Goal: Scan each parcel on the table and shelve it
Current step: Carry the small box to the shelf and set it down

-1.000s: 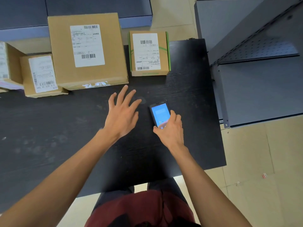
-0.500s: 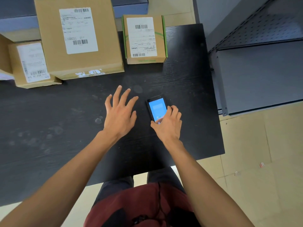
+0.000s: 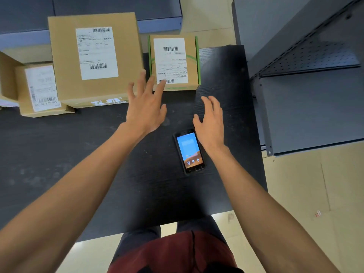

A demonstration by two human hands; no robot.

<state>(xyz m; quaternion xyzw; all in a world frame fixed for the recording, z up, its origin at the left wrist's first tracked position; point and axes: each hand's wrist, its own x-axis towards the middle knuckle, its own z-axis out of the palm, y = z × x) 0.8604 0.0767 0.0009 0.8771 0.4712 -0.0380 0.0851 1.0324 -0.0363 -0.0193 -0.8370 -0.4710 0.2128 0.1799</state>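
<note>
A handheld scanner (image 3: pixel 190 152) with a lit blue screen lies flat on the black table (image 3: pixel 59 154), held by neither hand. My left hand (image 3: pixel 146 107) reaches forward with spread fingers, its fingertips over the near left corner of the small green-edged parcel (image 3: pixel 175 62). My right hand (image 3: pixel 210 119) hovers open just beyond the scanner, short of that parcel. A large brown parcel (image 3: pixel 94 58) with a white label stands to the left. A smaller brown parcel (image 3: pixel 39 89) lies at the far left.
Grey metal shelving (image 3: pixel 307 79) with a perforated shelf stands right of the table. A blue-grey bench or shelf (image 3: pixel 157 20) runs behind the parcels. Another carton's edge (image 3: pixel 6 79) shows at the far left. Tiled floor lies to the right.
My right hand has let go of the scanner, which now lies on the table. Both hands have moved forward toward the small green-edged parcel.
</note>
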